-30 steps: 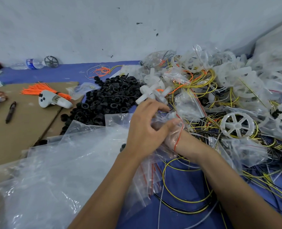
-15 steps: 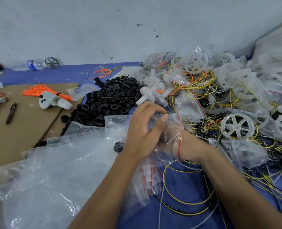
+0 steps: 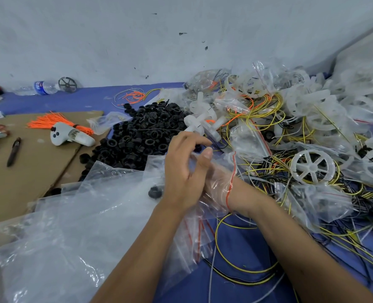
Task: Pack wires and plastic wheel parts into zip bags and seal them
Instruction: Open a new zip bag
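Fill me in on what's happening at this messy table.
A person is packing small parts into zip bags. Their right hand is pushed inside a clear zip bag with a red seal strip, and the left hand holds the bag's mouth around it. Behind the hands is a heap of black plastic rings; to the right lie tangled yellow and black wires and a white spoked wheel. Empty bags are piled in front. Nothing in this bag looks sealed yet.

- Left of the black ring pile [image 3: 141,136], bare cardboard [image 3: 28,178] offered passage, past a pen [image 3: 13,151] and white controller [image 3: 71,134].
- Right of it, tangled wires [image 3: 266,119] and white wheels [image 3: 314,166] blocked the way.
- Below it, clear bags [image 3: 72,226] covered the surface.
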